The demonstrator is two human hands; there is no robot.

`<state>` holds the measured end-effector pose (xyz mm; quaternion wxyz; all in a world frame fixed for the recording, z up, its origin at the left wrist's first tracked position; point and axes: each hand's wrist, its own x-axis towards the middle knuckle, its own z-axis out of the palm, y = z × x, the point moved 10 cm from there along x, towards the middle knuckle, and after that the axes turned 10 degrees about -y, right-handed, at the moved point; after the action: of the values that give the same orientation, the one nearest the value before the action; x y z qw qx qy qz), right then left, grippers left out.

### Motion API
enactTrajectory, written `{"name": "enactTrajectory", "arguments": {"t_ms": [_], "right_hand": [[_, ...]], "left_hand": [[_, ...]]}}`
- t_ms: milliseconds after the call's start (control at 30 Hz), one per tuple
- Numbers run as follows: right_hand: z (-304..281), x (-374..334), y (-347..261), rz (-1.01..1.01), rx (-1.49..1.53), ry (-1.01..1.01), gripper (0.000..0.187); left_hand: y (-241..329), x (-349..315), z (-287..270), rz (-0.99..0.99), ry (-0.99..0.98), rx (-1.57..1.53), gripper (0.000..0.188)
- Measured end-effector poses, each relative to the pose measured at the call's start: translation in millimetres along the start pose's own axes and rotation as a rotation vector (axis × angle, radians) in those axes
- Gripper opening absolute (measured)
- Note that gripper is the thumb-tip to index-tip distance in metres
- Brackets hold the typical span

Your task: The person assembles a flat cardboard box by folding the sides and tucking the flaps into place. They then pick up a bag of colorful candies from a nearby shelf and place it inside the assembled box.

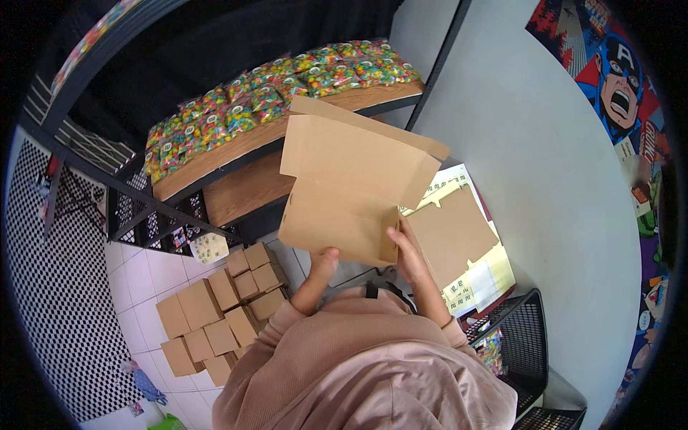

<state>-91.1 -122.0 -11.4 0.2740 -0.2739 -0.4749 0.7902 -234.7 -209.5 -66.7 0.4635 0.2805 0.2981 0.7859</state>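
A brown cardboard box with its lid raised is held in front of me, its tray partly folded up and its inside bare. At the near left edge my left hand is closed on it, thumb on the rim and most fingers hidden underneath. My right hand grips the right side wall, thumb pressed at the near corner. The lid flap tilts away from me toward the shelf. Just right of the box, a flat piece of brown cardboard lies on yellow sheets printed with labels.
Ahead, a wooden shelf carries rows of clear bags of colourful candy. Several closed cardboard boxes stand on the tiled floor at left. A black crate with candy bags sits at right, beside the white wall.
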Motion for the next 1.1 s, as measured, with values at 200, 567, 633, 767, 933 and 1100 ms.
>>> {"name": "enactTrajectory", "arguments": {"t_ms": [200, 567, 633, 767, 933, 1100], "right_hand": [[-43, -15, -19, 0.043, -0.026, 0.127, 0.071], [-51, -34, 0, 0.156, -0.405, 0.046, 0.07], [-53, -37, -2, 0.089, -0.381, 0.064, 0.071], [-63, -29, -2, -0.124, 0.334, 0.087, 0.059], [-60, -31, -6, -0.036, 0.159, 0.122, 0.047], [-65, -31, -6, -0.097, 0.121, -0.085, 0.042]], "left_hand": [[31, 9, 5, 0.208, -0.203, -0.03, 0.104], [42, 46, 0, -0.212, -0.049, 0.493, 0.051], [30, 43, 8, -0.307, 0.036, 0.104, 0.05], [25, 35, 17, -0.308, 0.013, 0.071, 0.042], [18, 21, 14, -0.353, 0.034, 0.234, 0.039], [20, 13, 18, -0.363, 0.056, 0.212, 0.04]]}}
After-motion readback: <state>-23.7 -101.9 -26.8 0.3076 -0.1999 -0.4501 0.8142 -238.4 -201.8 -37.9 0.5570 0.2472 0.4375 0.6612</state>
